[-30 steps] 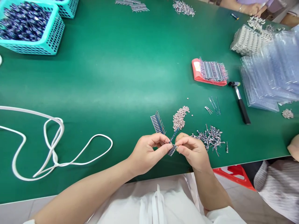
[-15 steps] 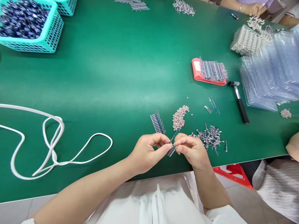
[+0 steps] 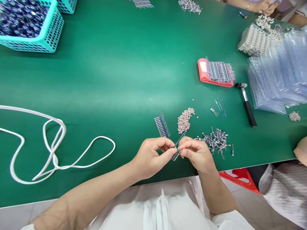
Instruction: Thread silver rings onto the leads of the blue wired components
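Note:
My left hand point(image 3: 150, 157) pinches a narrow dark-blue strip point(image 3: 179, 138) set with small wired parts, near the table's front edge. My right hand point(image 3: 198, 155) is closed at the same strip, thumb and fingertips meeting by its side; what sits between them is too small to make out. Just beyond my left fingers lies a filled strip point(image 3: 162, 125) with a row of thin metal leads. A pile of small pinkish-beige round pieces point(image 3: 184, 120) is spread behind my hands. Right of my right hand is a heap of small wired components point(image 3: 217, 141).
A black-handled hammer point(image 3: 248, 108) lies at the right, by stacked clear plastic trays point(image 3: 275, 80). A red bundle point(image 3: 204, 75) bears rows of wired parts. White cord point(image 3: 55, 153) loops at left; a turquoise basket point(image 3: 51, 40) stands behind. Another person's hands point(image 3: 263, 7) are at the far right.
Both hands stay at the strip with hardly any movement. The view has shifted very slightly; nothing is visibly picked up or let go.

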A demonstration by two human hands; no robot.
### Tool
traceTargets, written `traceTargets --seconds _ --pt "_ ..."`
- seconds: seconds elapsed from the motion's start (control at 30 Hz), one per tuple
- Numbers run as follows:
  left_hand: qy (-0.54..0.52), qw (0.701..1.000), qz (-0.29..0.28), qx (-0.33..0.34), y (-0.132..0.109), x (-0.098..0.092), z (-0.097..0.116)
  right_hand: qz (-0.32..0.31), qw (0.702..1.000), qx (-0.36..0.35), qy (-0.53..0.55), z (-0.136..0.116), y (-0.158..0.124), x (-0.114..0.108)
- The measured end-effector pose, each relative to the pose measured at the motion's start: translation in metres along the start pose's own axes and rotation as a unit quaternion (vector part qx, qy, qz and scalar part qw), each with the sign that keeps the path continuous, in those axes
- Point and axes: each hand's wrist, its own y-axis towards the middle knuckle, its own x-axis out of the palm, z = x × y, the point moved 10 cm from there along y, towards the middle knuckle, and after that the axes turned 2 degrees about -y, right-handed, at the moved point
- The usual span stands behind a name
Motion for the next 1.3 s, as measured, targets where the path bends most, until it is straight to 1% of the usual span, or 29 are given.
traceTargets --seconds 0.13,0.47,0.67,0.97,1.2,1.3 --pt "0.008 1.0 -0.014 0.002 0.0 0.002 0.0 -0.004 1.0 0.008 0.003 0.001 0.001 0.001" --pt "0.003 1.0 -0.029 -0.012 0.0 0.004 -0.002 -0.012 1.0 0.011 0.014 0.002 0.002 0.001" --pt "-0.001 0.999 -0.03 -0.02 -0.001 0.005 -0.003 0.001 1.0 0.017 0.006 0.003 0.003 -0.001" --pt "-0.021 0.998 -0.035 -0.038 -0.001 0.006 -0.006 -0.006 1.0 0.018 0.011 0.003 0.003 0.0" --pt "-0.04 0.997 -0.037 -0.047 -0.002 0.007 -0.011 -0.011 1.0 0.006 0.008 0.001 0.002 0.002" --pt "-0.058 0.997 -0.026 -0.049 -0.001 0.006 -0.012 -0.01 1.0 0.001 -0.008 -0.001 0.001 0.0"
